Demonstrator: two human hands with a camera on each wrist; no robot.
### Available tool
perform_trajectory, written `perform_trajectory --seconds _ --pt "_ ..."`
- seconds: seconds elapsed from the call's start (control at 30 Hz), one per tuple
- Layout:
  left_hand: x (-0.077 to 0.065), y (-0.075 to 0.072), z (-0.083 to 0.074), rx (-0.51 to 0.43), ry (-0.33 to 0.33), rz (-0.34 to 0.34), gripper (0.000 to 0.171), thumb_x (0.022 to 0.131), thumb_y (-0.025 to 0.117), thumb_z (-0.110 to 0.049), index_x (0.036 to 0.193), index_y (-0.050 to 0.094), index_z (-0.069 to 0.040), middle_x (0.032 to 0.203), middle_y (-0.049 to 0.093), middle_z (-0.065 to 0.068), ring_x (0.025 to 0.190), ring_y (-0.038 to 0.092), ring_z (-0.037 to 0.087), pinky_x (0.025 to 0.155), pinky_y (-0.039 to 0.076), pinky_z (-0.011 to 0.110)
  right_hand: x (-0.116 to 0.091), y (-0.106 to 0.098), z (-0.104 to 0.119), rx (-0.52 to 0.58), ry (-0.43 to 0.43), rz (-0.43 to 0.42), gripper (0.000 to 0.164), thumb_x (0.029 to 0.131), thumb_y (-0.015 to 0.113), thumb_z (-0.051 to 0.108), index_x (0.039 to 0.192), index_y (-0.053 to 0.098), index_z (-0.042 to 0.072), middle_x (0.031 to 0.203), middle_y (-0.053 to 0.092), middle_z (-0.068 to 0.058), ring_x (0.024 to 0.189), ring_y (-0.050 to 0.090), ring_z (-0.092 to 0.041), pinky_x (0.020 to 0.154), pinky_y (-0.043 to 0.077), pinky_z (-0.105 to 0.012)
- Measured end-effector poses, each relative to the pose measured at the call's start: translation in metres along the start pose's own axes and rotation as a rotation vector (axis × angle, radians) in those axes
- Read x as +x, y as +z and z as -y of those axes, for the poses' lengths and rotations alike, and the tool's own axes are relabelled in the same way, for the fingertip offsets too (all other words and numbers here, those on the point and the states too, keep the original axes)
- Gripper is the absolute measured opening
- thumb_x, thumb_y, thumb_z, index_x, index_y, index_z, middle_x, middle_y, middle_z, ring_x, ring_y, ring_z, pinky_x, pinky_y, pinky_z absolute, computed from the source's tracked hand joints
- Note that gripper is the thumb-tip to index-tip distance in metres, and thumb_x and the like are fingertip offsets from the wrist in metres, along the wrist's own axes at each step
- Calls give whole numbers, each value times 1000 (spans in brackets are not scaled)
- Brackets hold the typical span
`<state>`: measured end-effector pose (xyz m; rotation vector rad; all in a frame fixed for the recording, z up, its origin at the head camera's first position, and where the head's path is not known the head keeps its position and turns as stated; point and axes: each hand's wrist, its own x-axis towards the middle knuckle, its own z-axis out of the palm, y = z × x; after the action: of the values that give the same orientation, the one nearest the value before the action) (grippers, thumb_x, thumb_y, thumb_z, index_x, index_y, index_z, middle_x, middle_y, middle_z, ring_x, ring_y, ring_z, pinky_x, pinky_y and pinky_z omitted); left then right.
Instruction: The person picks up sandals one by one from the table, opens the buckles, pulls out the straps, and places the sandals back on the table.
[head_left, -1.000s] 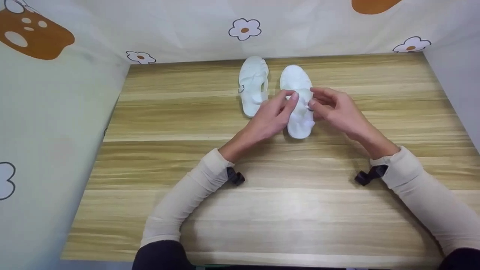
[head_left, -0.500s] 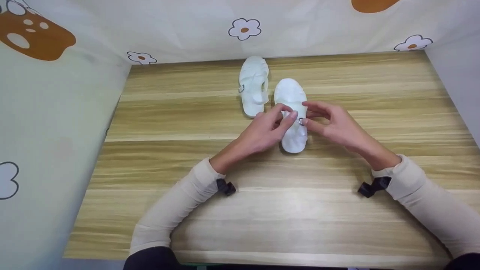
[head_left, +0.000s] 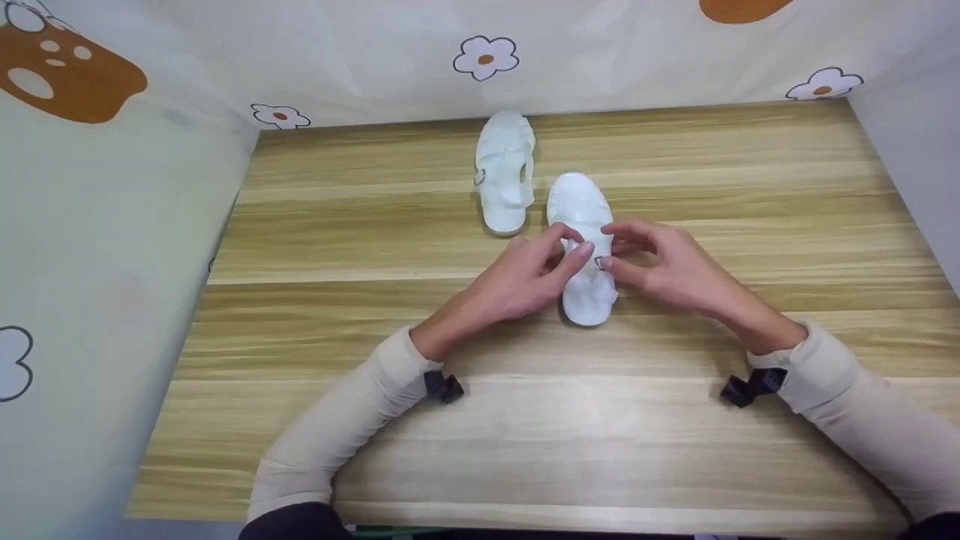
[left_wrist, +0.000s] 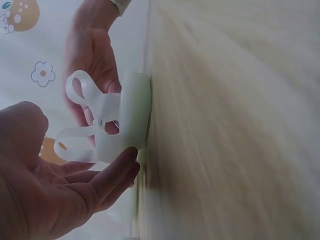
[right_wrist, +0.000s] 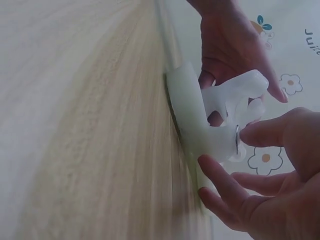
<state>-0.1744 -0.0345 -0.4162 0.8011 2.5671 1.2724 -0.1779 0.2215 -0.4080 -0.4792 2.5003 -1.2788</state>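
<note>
A white sandal (head_left: pixel 577 199) stands sole-down on the wooden table between my two hands, its toe pointing away from me. My left hand (head_left: pixel 521 277) holds its left side, fingertips against the sole's edge and thumb over the straps. On the other side, my right hand (head_left: pixel 679 270) grips the sandal, its thumb at the small metal buckle (right_wrist: pixel 237 137) and its fingers along the sole. The strap loops (left_wrist: pixel 80 87) rise above the footbed in the left wrist view. A matching sandal (head_left: pixel 504 139) lies farther back to the left, untouched.
The wood-grained table (head_left: pixel 337 322) ends at a patterned cloth wall (head_left: pixel 360 67) at the back, with cloth at the left side too. Dark wrist cameras (head_left: pixel 444 388) are strapped at both sleeve cuffs.
Both hands have drawn the nearer sandal towards me and slightly left, so it now sits nearer than its mate. The other sandal stays where it was.
</note>
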Motion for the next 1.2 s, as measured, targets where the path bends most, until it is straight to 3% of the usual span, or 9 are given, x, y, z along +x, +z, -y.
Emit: perform_trajectory --seconds 0.17,0.4,0.53,0.63,0.73,0.8,1.03,1.2 --pt "0 -1 0 9 5 16 43 113 48 -54 129 64 -18 68 54 -5 62 49 11 62 42 27 -2 -2 3 -19 48 31 57 102 76 37 147 62 6 142 71 -15 131 70 -31 91 56 -17" --pt "0 -4 -5 39 9 13 40 113 51 -50 127 65 -15 66 53 -4 58 45 8 58 40 26 -2 -9 4 -6 92 98 64 102 76 41 152 57 5 148 66 -17 132 69 -34 102 62 -39" --pt "3 -6 -10 132 31 -37 37 111 59 -45 125 68 -12 67 55 1 60 45 10 58 39 27 1 -13 2 19 106 128 59 102 77 40 145 60 3 141 69 -18 125 73 -33 98 64 -38" --pt "8 -9 -15 192 101 -30 27 107 65 -26 128 69 -9 83 68 6 76 56 13 71 46 27 4 -14 -2 36 104 147 48 101 78 38 131 64 3 125 74 -18 107 78 -29 85 66 -33" --pt "15 -9 -19 191 170 38 30 101 66 -11 130 70 -10 112 78 8 99 66 16 90 53 29 8 -15 -8 21 98 180 39 102 77 40 118 69 5 107 77 -15 90 76 -22 75 65 -32" --pt "20 -8 -20 186 192 87 28 101 66 -10 128 72 -10 122 79 4 109 69 15 97 55 30 11 -16 -13 0 91 208 35 103 76 41 111 72 7 99 77 -12 84 73 -19 72 63 -30" --pt "30 -6 -15 201 160 146 22 100 79 -21 119 78 -10 115 82 2 110 73 15 99 56 29 17 -25 -31 73 81 301 35 105 73 39 109 73 4 95 71 -8 87 66 -19 76 60 -30" --pt "28 -7 -7 145 99 133 23 99 80 -24 118 81 -12 109 82 0 97 70 15 88 55 26 20 -33 -40 184 71 346 34 104 75 32 110 68 -1 99 71 -6 90 67 -17 81 61 -29"
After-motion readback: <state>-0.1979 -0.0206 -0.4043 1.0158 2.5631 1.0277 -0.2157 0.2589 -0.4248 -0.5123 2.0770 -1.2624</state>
